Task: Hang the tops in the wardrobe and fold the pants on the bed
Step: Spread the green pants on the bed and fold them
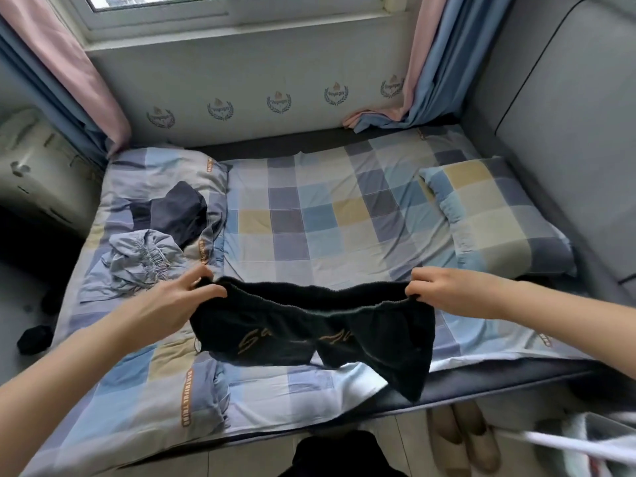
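A pair of black shorts [320, 332] with gold script lettering is stretched by its waistband above the near edge of the bed [327, 222]. My left hand [175, 301] grips the waistband's left end and my right hand [444, 290] pinches its right end. The legs hang down over the mattress edge. On the folded quilt at the left lie a crumpled grey garment [137, 263] with an elastic waistband and a dark navy garment [175, 211] behind it.
A checked pillow [492, 218] lies at the bed's right, against a grey padded headboard [557, 132]. Curtains [423, 74] hang at both sides of the window. Slippers [464, 438] sit on the floor below the bed. A dark item [34, 339] lies on the floor at left.
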Action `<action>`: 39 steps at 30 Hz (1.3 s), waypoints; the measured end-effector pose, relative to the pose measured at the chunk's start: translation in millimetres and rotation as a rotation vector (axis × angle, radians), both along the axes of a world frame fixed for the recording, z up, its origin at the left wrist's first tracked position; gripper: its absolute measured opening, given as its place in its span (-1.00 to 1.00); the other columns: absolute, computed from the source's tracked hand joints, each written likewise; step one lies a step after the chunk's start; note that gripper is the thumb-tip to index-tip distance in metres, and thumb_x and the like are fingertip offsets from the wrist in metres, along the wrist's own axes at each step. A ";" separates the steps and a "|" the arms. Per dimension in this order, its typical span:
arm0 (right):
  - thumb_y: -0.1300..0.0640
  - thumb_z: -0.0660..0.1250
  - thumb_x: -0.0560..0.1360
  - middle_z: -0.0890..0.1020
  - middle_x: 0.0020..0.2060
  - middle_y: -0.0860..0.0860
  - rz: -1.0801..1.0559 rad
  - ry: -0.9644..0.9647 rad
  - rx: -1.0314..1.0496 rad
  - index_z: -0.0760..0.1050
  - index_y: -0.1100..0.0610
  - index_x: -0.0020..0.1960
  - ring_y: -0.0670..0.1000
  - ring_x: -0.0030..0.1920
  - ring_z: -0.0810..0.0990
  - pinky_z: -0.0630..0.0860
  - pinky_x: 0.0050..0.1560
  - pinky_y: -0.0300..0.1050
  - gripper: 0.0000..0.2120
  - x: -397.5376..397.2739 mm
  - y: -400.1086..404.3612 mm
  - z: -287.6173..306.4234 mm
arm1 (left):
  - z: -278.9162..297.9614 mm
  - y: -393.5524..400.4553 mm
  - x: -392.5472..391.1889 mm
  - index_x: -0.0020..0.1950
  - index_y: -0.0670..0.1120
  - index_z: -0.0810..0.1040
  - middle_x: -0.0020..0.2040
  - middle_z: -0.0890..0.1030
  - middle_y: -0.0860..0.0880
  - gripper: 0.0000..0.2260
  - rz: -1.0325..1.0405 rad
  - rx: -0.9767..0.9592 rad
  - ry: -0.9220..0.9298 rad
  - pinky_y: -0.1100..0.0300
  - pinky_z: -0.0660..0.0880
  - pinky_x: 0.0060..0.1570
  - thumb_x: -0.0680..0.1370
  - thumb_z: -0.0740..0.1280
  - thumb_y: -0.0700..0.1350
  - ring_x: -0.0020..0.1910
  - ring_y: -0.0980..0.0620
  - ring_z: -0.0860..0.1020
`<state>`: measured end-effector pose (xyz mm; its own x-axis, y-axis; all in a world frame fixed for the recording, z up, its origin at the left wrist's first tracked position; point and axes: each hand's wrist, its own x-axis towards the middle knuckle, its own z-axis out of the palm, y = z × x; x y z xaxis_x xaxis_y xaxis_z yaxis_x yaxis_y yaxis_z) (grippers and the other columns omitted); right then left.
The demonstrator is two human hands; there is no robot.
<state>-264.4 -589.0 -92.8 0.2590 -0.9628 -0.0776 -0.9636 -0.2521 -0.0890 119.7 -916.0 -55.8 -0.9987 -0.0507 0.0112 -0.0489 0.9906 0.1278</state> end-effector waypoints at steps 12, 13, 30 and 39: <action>0.21 0.27 0.55 0.45 0.06 -0.02 -0.211 -0.007 0.118 0.46 0.11 0.02 -0.02 -0.16 0.54 0.44 -0.16 -0.23 -0.94 -19.9 12.7 5.3 | -18.1 -18.8 -16.8 0.38 0.11 0.34 0.12 0.45 0.03 -0.60 -0.024 0.114 -0.167 0.10 0.56 -0.17 0.58 0.33 -0.14 -0.12 0.01 0.57; 0.18 0.27 0.55 0.46 0.05 -0.03 -0.224 -0.018 0.117 0.46 0.10 0.02 -0.01 -0.14 0.55 0.47 -0.15 -0.20 -0.94 -20.5 14.7 8.9 | -20.6 -18.6 -15.5 0.35 0.10 0.36 0.09 0.46 0.02 -0.60 -0.043 0.092 -0.175 0.10 0.55 -0.20 0.56 0.35 -0.14 -0.14 0.01 0.57; 0.25 0.17 0.61 0.45 -0.34 0.14 -1.050 -1.221 0.307 0.28 0.14 0.07 -0.02 -0.32 0.47 0.47 -0.34 -0.19 -0.92 15.3 11.9 29.5 | -16.8 5.9 -19.8 -0.02 0.01 0.46 -0.17 0.54 -0.25 -0.81 0.645 0.891 -0.226 0.34 0.43 -0.36 0.56 0.34 -0.28 -0.28 0.00 0.50; 0.19 0.22 0.60 0.62 0.01 0.21 -1.024 -1.284 0.767 0.48 0.11 0.16 0.10 -0.04 0.58 0.48 0.05 0.02 -0.84 5.1 20.6 8.4 | -40.0 2.2 -2.4 0.30 0.09 0.45 0.20 0.55 0.08 -0.50 0.887 1.365 -0.852 0.24 0.56 0.01 0.42 0.48 -0.16 0.07 0.15 0.61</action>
